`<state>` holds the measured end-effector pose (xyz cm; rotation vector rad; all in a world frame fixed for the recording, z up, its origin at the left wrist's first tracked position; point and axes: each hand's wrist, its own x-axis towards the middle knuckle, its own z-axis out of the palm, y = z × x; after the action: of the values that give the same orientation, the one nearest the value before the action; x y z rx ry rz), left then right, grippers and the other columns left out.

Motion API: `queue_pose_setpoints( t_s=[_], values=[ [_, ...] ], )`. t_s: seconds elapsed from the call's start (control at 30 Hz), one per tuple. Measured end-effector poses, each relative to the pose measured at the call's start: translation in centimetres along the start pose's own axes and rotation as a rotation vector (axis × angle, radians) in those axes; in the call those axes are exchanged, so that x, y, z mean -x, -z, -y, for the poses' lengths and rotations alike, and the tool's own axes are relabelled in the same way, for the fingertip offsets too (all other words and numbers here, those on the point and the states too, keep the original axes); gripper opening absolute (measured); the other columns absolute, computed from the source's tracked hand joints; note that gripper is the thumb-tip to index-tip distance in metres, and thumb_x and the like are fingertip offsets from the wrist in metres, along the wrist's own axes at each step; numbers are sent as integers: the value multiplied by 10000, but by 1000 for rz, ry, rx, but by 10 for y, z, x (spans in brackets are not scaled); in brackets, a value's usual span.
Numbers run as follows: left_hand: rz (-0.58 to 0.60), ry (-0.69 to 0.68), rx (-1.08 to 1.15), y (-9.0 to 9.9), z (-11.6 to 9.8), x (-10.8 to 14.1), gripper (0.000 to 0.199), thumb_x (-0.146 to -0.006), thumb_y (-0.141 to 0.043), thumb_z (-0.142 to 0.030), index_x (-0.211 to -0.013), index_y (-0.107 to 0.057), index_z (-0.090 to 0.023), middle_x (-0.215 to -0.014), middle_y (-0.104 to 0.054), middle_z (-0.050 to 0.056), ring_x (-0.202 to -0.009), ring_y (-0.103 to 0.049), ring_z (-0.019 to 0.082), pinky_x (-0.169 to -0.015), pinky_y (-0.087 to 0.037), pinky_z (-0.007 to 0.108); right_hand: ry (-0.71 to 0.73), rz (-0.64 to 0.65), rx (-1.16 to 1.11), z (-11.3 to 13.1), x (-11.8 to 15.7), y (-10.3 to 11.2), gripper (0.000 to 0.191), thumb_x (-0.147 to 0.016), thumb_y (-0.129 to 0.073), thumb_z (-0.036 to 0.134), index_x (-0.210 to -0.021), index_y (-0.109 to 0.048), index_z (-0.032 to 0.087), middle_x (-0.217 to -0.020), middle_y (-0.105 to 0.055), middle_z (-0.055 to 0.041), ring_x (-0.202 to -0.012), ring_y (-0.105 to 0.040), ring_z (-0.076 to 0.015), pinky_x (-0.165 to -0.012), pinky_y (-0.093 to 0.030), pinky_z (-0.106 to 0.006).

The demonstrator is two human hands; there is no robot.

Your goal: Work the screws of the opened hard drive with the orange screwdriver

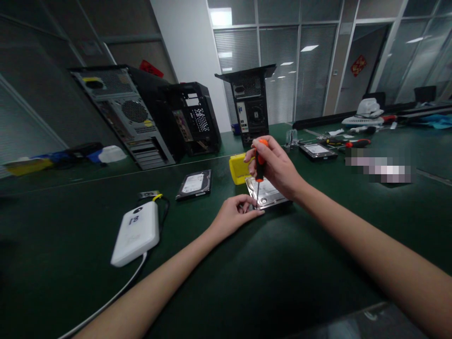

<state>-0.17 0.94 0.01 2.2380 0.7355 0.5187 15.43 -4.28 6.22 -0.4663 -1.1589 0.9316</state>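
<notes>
On the dark green table lies a silver hard drive (270, 194). My right hand (273, 162) grips the orange and black handle of a screwdriver (260, 165), which stands nearly upright with its tip at the drive's near left corner. Beside that corner, my left hand (237, 210) has its thumb and fingers around the screwdriver's tip and the drive's edge; whether it pinches anything is too small to tell. A yellow box (240, 168) stands just behind the drive, partly covered by my right fingers.
A second hard drive (194, 184) and a white power bank (137, 233) with a cable lie at left. Computer cases (141, 113) stand behind. At right are another drive (317, 150), pliers (353, 142) and loose tools.
</notes>
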Motion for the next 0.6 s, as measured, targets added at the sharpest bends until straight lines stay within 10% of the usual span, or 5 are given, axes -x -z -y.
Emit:
queue_pose_setpoints(
  t_s=[0.6],
  values=[
    [4,-3,-18,1,-1,0,399,-746,-667,-520,-904,-670,-154,-599,-439,-45,-573,-392,124,-548,-288,231,25,48,-2,0,2,-1,279,-922,-408,489,-995,-478,229,-663,-460,49,-516,-439,-60,-506,-370,-202]
  ],
)
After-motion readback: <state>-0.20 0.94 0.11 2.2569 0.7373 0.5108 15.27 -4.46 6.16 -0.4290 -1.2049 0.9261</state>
